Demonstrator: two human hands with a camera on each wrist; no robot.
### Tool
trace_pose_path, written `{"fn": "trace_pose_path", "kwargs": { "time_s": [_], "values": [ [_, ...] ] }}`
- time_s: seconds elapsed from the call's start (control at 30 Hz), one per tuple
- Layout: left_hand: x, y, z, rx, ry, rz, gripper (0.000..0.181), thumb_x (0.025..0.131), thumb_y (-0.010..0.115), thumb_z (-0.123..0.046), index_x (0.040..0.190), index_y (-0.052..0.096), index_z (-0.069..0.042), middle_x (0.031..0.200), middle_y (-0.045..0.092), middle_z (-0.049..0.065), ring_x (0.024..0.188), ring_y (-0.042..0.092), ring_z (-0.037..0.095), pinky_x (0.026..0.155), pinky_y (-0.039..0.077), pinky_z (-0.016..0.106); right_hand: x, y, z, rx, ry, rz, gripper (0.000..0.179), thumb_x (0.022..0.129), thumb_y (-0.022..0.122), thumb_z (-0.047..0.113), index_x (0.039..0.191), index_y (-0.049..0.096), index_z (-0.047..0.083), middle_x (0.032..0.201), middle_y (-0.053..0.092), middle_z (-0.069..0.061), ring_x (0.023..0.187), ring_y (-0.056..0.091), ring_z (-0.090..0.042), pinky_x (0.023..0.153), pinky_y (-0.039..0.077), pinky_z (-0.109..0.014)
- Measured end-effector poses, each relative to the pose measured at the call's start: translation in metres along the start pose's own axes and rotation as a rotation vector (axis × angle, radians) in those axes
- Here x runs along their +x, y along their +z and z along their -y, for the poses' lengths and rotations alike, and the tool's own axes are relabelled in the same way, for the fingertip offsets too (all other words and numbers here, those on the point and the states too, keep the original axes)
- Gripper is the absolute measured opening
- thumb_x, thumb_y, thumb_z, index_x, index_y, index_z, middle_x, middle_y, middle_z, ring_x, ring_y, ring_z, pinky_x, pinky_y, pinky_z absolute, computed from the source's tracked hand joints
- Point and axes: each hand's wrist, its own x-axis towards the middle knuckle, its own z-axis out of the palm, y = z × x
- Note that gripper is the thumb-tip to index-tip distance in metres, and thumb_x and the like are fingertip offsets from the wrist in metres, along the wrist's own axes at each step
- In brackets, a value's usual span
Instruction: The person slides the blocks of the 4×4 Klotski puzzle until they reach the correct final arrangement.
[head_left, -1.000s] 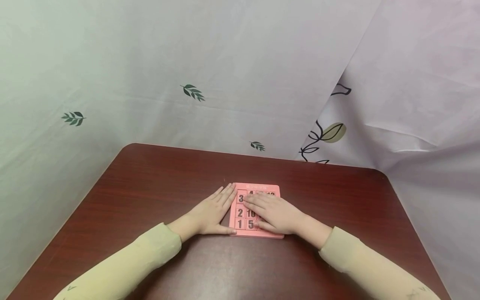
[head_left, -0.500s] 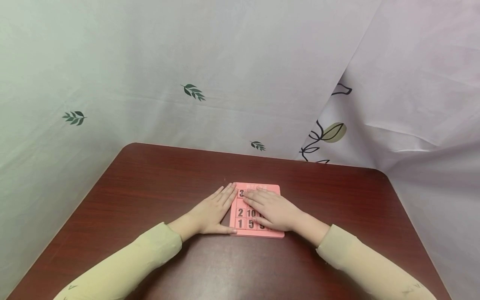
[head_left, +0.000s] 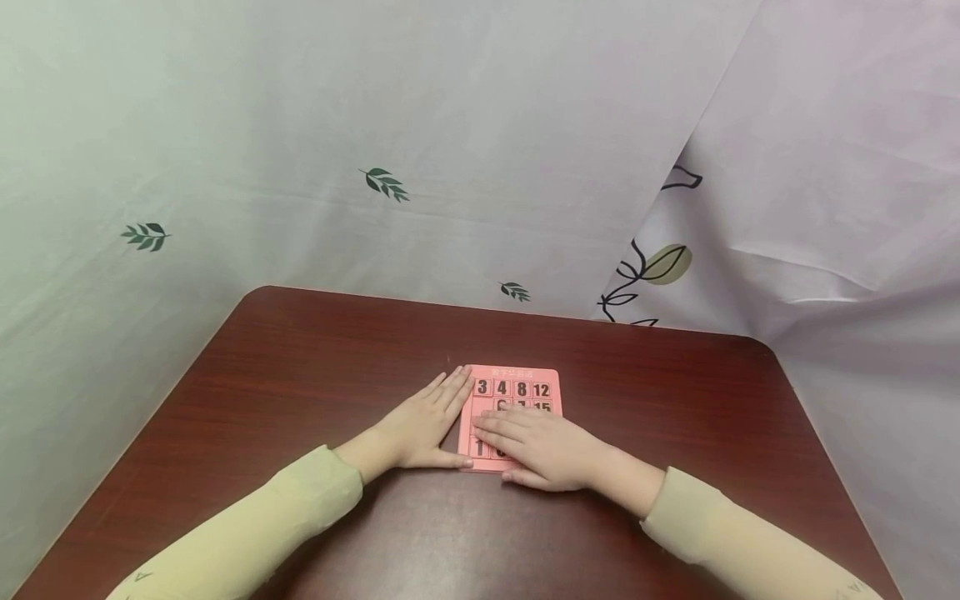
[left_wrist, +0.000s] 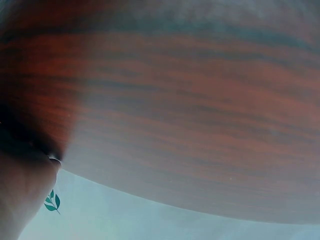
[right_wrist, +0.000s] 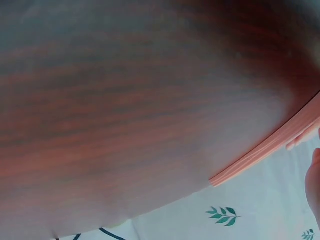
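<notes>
A pink sliding number puzzle (head_left: 517, 372) lies flat on the dark red wooden table in the head view. Its far row reads 3, 4, 8 and 12; a bare slot shows below the 3 tile (head_left: 482, 387). My left hand (head_left: 422, 427) rests along the left edge, fingers straight, thumb at the near left corner. Across the nearer tiles lies my right hand (head_left: 551, 446), its fingers extended over the left columns and hiding much of the lower rows. In the right wrist view the puzzle's side edge (right_wrist: 270, 145) shows, with parts of fingers at the right.
The table (head_left: 337, 350) has rounded far corners and a wood grain. Pale cloth (head_left: 450, 125) with printed leaves hangs behind it and at both sides.
The 3 tile has slid away from me into the far left corner, leaving a slot below. My right hand has then moved nearer to me over the lower tiles. The left hand stays put.
</notes>
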Motion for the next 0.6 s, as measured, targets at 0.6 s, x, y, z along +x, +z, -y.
{"fn": "trace_pose_path", "kwargs": {
  "time_s": [0.6],
  "values": [
    [-0.001,0.002,0.001,0.007,-0.005,0.003,0.119,0.092,0.056,-0.079,0.166,0.021,0.007,0.176,0.014,0.027,0.166,0.017,0.037,0.136,0.022,0.049,0.01,0.002,-0.015,0.002,0.087,0.075,0.064,0.109,0.053,0.047,0.162,0.045,0.011,0.167,0.048,-0.003,0.155,0.046,-0.02,0.129,0.038,-0.039]
  ]
}}
